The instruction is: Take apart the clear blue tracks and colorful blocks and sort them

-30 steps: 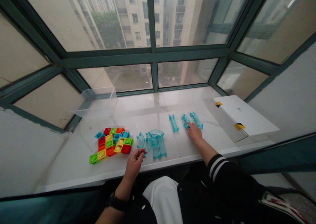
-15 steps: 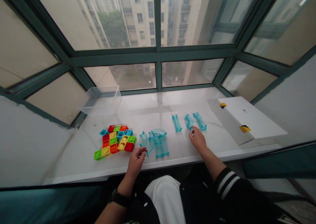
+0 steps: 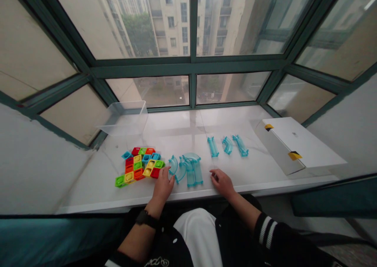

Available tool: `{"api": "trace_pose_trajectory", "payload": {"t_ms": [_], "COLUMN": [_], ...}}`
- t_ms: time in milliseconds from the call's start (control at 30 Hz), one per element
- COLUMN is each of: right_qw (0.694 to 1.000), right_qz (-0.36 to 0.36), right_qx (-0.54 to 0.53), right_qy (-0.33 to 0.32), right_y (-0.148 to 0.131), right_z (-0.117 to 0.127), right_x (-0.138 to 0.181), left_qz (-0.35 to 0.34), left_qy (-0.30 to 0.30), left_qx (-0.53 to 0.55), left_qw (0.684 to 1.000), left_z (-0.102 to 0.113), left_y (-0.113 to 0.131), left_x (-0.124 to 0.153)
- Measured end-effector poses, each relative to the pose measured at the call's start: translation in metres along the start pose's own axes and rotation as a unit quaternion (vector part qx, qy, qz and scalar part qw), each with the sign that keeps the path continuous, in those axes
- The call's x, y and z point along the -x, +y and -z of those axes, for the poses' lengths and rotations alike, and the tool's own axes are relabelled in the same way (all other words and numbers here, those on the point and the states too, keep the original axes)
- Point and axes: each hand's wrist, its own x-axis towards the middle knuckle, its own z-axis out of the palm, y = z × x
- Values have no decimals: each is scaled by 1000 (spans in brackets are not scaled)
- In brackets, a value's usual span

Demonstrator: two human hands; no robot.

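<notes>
My left hand (image 3: 163,183) reaches between the colourful blocks and a small curved clear-blue track piece (image 3: 174,165). Its fingers are apart at the left side of that piece; whether they touch it I cannot tell. Beside it lie another curved track piece (image 3: 182,172) and a group of straight ones (image 3: 194,174). My right hand (image 3: 222,184) rests low over the white sill with loosely bent fingers and nothing in them. Beyond it lie a straight track piece (image 3: 212,147), a curved one (image 3: 227,145) and a longer straight one (image 3: 240,145).
Red, yellow, green, orange and blue blocks (image 3: 137,165) form a cluster at the left. A clear plastic bin (image 3: 125,117) stands behind them. At the right is a white box (image 3: 297,141) with black-and-yellow tabs. Green-framed windows (image 3: 191,66) enclose the sill.
My right hand has drawn back from the curved track piece at the right, toward me and leftward. My left hand has shifted slightly up toward the small curved piece. The view has tilted a little.
</notes>
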Motion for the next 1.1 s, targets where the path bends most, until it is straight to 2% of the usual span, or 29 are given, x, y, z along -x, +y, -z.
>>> {"api": "trace_pose_trajectory", "payload": {"t_ms": [167, 500, 767, 933, 1100], "right_qw": [1000, 1000, 1000, 1000, 1000], "right_qz": [13, 16, 18, 20, 13], "right_qx": [-5, 11, 10, 13, 10], "right_qy": [18, 13, 16, 14, 10], "right_y": [1, 1, 1, 1, 2], "right_z": [-1, -2, -2, -1, -1], "right_x": [1, 1, 1, 1, 1], "left_qz": [40, 56, 48, 39, 6], "left_qy": [-57, -80, -72, -38, 12], "left_qx": [-109, -136, -90, -44, 49], "left_qw": [992, 986, 992, 998, 999], "left_z": [-13, -11, -6, 1, 17], "left_y": [0, -10, -1, 3, 13], "left_x": [-21, -29, -25, -21, -13]}}
